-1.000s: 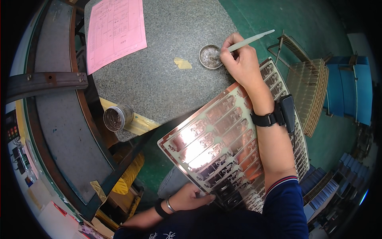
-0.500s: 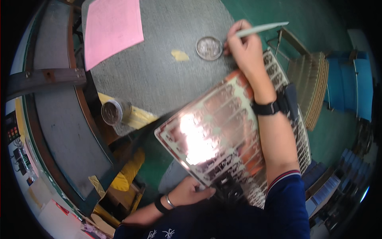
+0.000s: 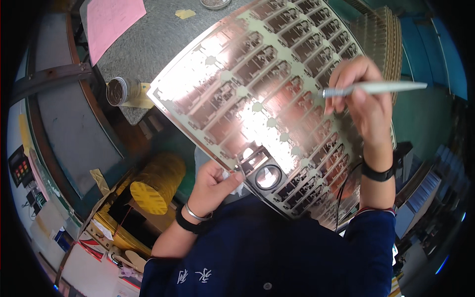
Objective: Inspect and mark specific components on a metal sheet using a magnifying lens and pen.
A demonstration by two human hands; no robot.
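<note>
A large shiny copper-coloured sheet (image 3: 257, 94) patterned with rows of small etched parts is lifted and tilted toward me. My left hand (image 3: 215, 185) grips its near lower edge, beside a small round magnifier (image 3: 267, 176) resting on the sheet. My right hand (image 3: 358, 106) hovers over the sheet's right side and holds a thin white pen-like tool (image 3: 376, 88), its tip pointing left at the sheet.
A pink paper (image 3: 111, 20) lies on the grey speckled table (image 3: 148, 54). A small round tin (image 3: 120, 91) sits at the table's edge, a shallow dish (image 3: 215, 4) at the far end. A yellow tape roll (image 3: 156, 183) lies below, a stack of sheets (image 3: 381, 34) to the right.
The sheet has been lifted off the table and brought close to me. My right hand has left the dish and come back over the sheet with the tool.
</note>
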